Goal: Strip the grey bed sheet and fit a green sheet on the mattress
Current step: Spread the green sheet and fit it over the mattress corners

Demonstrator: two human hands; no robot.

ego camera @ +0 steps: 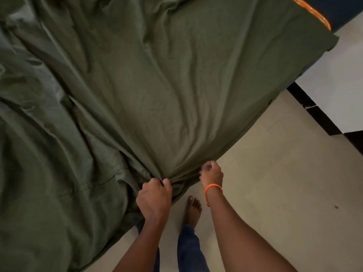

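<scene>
A wrinkled green sheet (137, 91) covers the mattress across most of the view, its folds fanning out from the near corner. My left hand (154, 197) grips a bunch of the green cloth at that corner. My right hand (211, 174), with an orange thread band on the wrist, is at the sheet's edge just to the right, its fingers curled; whether it holds cloth is unclear. At the far right corner a strip of dark blue mattress with orange trim (312, 12) shows past the sheet. No grey sheet is visible.
A pale tiled floor (275, 183) lies right of the bed. My bare foot (193, 210) stands on it beside the corner. A white wall or cabinet with a black base strip (322, 112) runs along the right.
</scene>
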